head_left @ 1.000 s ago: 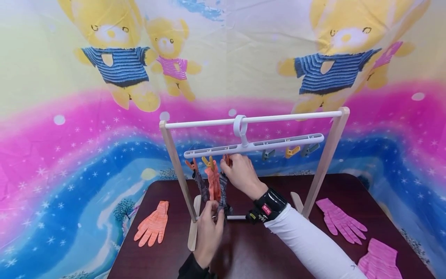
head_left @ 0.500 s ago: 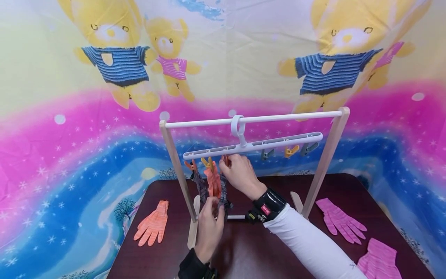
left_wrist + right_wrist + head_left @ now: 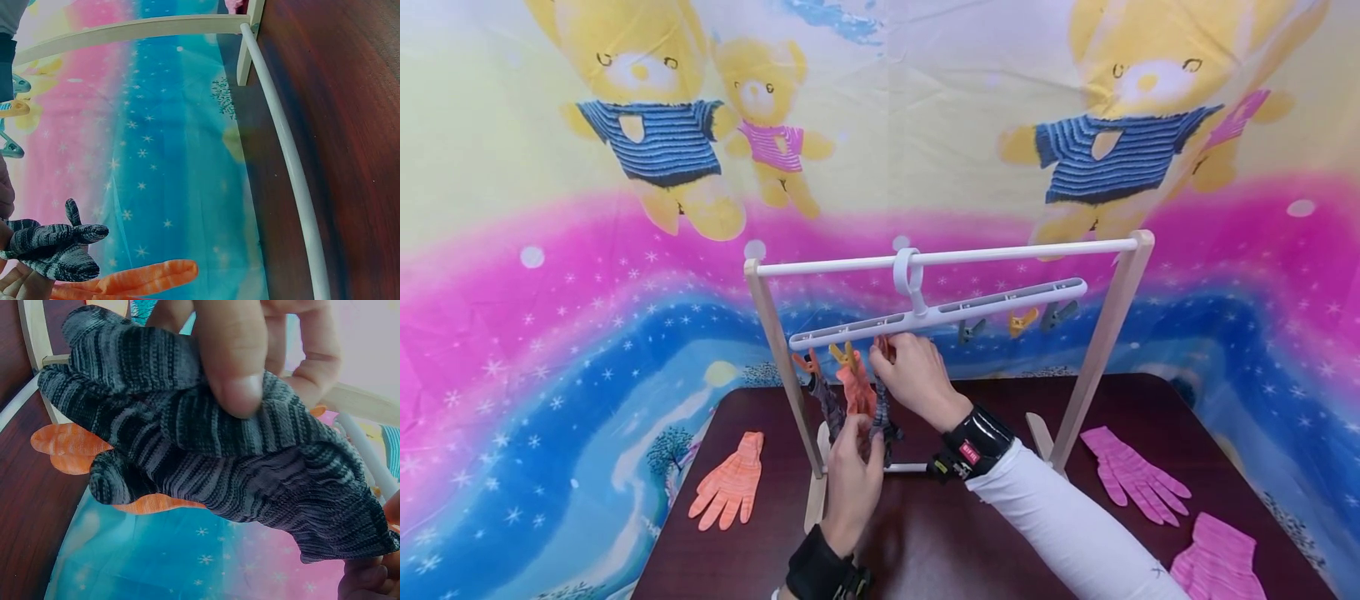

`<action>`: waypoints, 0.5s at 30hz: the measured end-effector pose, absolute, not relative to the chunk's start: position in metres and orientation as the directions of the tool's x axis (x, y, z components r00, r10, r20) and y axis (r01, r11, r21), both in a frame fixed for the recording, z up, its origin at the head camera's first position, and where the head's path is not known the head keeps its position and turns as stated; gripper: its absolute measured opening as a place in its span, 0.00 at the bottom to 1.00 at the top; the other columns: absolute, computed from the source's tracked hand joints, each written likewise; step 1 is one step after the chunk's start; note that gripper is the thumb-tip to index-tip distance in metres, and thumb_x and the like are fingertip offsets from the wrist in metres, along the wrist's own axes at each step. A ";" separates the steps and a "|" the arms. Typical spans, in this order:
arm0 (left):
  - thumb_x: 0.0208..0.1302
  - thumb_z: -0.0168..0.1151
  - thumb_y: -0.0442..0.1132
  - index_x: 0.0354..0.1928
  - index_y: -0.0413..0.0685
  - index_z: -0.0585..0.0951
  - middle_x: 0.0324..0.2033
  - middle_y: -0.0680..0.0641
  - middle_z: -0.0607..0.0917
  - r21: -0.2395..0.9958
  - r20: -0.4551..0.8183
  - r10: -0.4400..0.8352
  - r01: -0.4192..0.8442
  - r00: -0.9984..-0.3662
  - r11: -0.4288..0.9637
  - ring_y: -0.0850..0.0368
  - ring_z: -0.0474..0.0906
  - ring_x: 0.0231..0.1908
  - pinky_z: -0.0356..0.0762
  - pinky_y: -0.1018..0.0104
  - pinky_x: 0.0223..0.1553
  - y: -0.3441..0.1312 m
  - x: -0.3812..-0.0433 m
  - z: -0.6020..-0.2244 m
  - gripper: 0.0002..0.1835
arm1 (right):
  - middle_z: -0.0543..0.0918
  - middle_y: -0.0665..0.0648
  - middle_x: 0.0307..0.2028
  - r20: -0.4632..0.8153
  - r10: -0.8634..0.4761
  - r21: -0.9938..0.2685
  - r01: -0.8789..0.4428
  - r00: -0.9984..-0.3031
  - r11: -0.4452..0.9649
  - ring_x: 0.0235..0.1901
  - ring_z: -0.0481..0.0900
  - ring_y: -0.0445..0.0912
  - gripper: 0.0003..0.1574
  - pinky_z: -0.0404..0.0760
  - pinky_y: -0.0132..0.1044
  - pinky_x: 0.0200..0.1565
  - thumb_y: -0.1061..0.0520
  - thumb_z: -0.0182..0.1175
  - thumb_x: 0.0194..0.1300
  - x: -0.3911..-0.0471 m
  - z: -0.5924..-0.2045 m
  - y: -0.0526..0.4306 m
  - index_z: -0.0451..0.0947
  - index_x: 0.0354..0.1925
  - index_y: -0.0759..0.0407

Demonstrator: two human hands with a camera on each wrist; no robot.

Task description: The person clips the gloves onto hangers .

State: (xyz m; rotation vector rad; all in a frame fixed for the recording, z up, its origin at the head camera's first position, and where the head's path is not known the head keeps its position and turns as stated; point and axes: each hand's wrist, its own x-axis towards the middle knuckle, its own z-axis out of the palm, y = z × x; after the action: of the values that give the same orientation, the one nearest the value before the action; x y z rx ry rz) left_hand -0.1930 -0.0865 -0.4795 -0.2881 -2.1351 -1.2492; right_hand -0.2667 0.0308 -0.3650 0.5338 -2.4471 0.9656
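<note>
Closest in, gripping with the left hand point(image 3: 853, 485) the lower, digit end of a black-and-grey striped knit glove point(image 3: 250, 484), fingers curled around the fabric and thumb across its front. Just above, at the cuff, pinching with the right hand point(image 3: 919, 375) a small orange clip point(image 3: 883, 342), right under the tilted white plastic hanger bar point(image 3: 919, 319). Hidden by those knuckles: any sure bite on the cuff; impossible to tell.

Likeliest trouble, in judgement: dropping the cuff on release, from too shallow a bite of cloth; tipping the bar further, left end low, from tugging downward with all the weight on one half; dragging the ring hook point(image 3: 900, 272) along the white rod point(image 3: 1022, 252) the same way; catching the orange knit glove point(image 3: 857, 390) hung just beside under a yellow clip point(image 3: 845, 358).

Beneath, a dark reddish-brown bench point(image 3: 925, 537), polished enough for faint reflections. Toward its front right, a cropped pink knit glove point(image 3: 1213, 560); farther back, a matching pink glove point(image 3: 1135, 477), laid flat. Standing around the hanger bar, a pale wooden rack point(image 3: 1099, 358). Beyond everything, a wrinkled fabric backdrop point(image 3: 887, 167), printed with yellow bears above pink and blue bands.
</note>
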 end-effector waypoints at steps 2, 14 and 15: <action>0.62 0.58 0.35 0.41 0.48 0.74 0.34 0.52 0.80 0.705 0.620 -0.131 0.477 -0.773 0.526 0.63 0.76 0.31 0.77 0.65 0.30 -0.086 -0.193 -0.478 0.07 | 0.61 0.48 0.10 0.541 -0.186 -0.532 -0.505 -0.820 0.679 0.10 0.60 0.44 0.22 0.54 0.35 0.14 0.47 0.50 0.65 -0.266 -0.365 0.031 0.65 0.16 0.52; 0.61 0.58 0.34 0.41 0.50 0.75 0.33 0.54 0.79 0.702 0.628 -0.140 0.479 -0.766 0.528 0.64 0.73 0.29 0.74 0.66 0.29 -0.084 -0.192 -0.477 0.07 | 0.61 0.48 0.11 0.542 -0.184 -0.530 -0.503 -0.820 0.682 0.10 0.62 0.43 0.22 0.56 0.35 0.14 0.44 0.52 0.63 -0.266 -0.366 0.029 0.65 0.17 0.52; 0.61 0.58 0.34 0.41 0.50 0.75 0.33 0.54 0.79 0.701 0.628 -0.139 0.479 -0.766 0.528 0.64 0.73 0.29 0.74 0.66 0.29 -0.084 -0.192 -0.477 0.07 | 0.62 0.48 0.10 0.546 -0.183 -0.531 -0.506 -0.818 0.680 0.10 0.62 0.43 0.22 0.57 0.35 0.14 0.44 0.53 0.62 -0.266 -0.366 0.029 0.65 0.17 0.52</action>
State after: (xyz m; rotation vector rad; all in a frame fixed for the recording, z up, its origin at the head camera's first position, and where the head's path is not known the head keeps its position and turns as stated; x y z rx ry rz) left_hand -0.1920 -0.0841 -0.4772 -0.2740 -2.1259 -1.2432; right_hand -0.2658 0.0287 -0.3664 0.5338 -2.4388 0.9618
